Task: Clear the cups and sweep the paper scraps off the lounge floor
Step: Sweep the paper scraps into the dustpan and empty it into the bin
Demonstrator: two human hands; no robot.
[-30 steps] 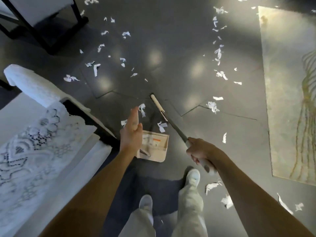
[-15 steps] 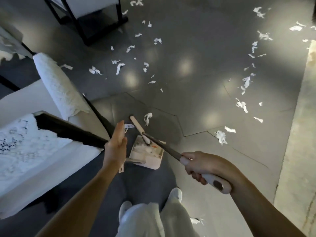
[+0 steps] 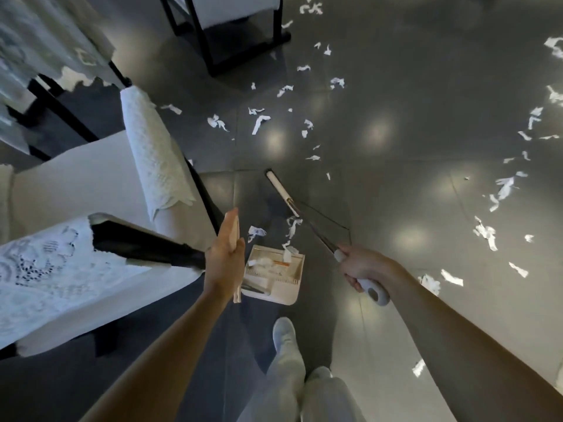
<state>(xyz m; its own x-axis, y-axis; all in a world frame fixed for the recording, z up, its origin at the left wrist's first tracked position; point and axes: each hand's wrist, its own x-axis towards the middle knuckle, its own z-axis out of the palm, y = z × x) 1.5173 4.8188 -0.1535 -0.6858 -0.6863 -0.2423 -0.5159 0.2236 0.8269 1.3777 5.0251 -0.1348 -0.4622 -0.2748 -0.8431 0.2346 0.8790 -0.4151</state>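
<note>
White paper scraps [image 3: 260, 121] lie scattered over the dark tiled floor, with more scraps [image 3: 501, 188] to the right. A cream dustpan [image 3: 292, 295] stands on the floor just ahead of my feet, with a few scraps inside and a few scraps [image 3: 293, 226] at its mouth. My left hand [image 3: 224, 260] holds the dustpan's upright handle [image 3: 235, 231]. My right hand [image 3: 361, 264] grips the broom handle [image 3: 376, 292]. The broom's white head [image 3: 278, 190] rests on the floor beyond the dustpan. No cups are in view.
A white armchair [image 3: 76, 184] with lace covers and a black frame stands close on my left. A second chair [image 3: 231, 28] stands at the top, and a lace-draped table [image 3: 36, 56] at top left. My shoes [image 3: 285, 332] stand behind the dustpan.
The broom head swept in to the dustpan's mouth and has now drawn back out beyond it. The view has swung left, bringing the armchair closer in.
</note>
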